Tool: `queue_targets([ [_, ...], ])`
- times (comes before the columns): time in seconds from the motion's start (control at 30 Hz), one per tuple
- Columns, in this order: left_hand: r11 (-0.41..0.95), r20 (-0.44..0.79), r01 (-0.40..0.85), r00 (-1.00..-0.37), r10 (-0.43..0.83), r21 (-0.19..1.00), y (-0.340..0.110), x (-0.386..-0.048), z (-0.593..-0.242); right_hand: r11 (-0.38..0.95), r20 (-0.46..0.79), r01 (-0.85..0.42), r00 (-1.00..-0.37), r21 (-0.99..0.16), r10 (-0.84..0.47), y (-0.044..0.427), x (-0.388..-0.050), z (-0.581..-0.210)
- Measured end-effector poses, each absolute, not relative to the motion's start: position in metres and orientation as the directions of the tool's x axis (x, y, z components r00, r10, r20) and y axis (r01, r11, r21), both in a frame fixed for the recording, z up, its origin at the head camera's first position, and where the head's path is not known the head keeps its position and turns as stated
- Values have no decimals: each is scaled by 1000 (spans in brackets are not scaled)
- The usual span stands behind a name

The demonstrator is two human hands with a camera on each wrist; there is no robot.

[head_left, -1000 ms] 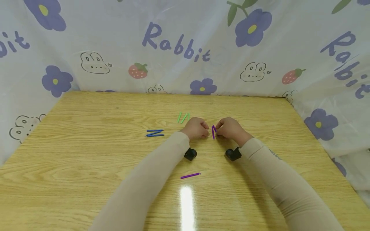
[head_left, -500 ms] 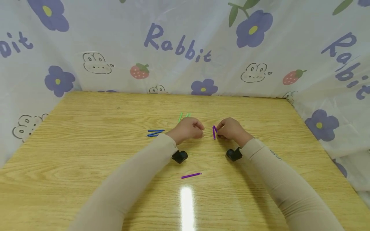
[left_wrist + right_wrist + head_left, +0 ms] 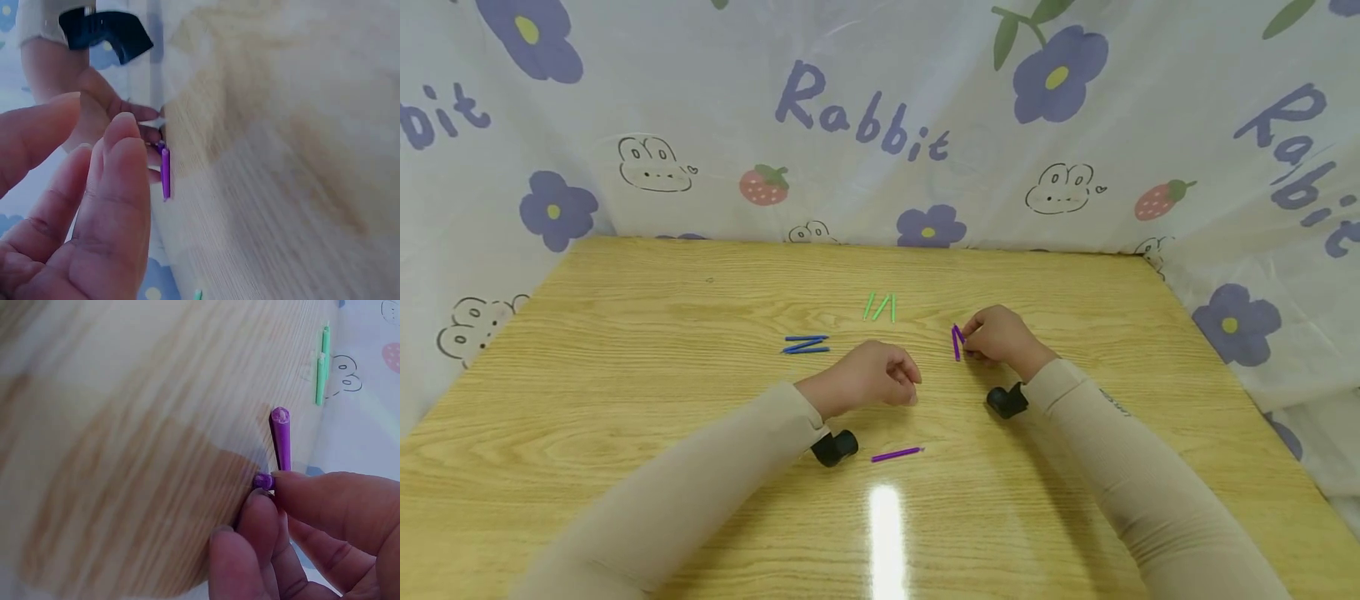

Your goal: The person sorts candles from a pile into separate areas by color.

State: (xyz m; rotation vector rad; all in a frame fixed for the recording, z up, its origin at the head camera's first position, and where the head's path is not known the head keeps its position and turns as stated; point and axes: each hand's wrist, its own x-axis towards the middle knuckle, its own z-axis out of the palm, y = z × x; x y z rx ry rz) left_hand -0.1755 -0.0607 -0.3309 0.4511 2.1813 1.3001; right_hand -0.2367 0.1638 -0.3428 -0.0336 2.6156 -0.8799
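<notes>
My right hand (image 3: 1000, 335) pinches a thin purple candle (image 3: 264, 481) between thumb and fingertips, low over the wooden table; most of it is hidden by the fingers. Beside it a second purple candle (image 3: 956, 345) lies on the table, their far ends close together at an angle. A third purple candle (image 3: 895, 455), with a pale wick tip, lies alone nearer the front. My left hand (image 3: 874, 373) hovers between that lone candle and the blue ones, fingers loosely bent with a gap to the thumb and nothing held.
Three green candles (image 3: 881, 307) lie in a zigzag at the back middle. To the left, three blue candles (image 3: 806, 343) form another zigzag. A printed curtain (image 3: 865, 192) hangs along the table's (image 3: 625, 375) back edge.
My left hand has drawn away from the purple pair, moving left and toward the front, so the green and blue candles are fully visible. My right hand has stayed at the pair.
</notes>
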Motion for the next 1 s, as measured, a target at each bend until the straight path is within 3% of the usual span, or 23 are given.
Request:
queue_targets([
  [0.47,609,-235,206,-792,563,766,-62,-138,-330,788,-360,124,-924,-603,-130,164,-239,-344],
  [1.0,629,-253,239,-768,589,740,-62,-125,-335,798,-362,134,-925,-587,-112,161,-236,-342],
])
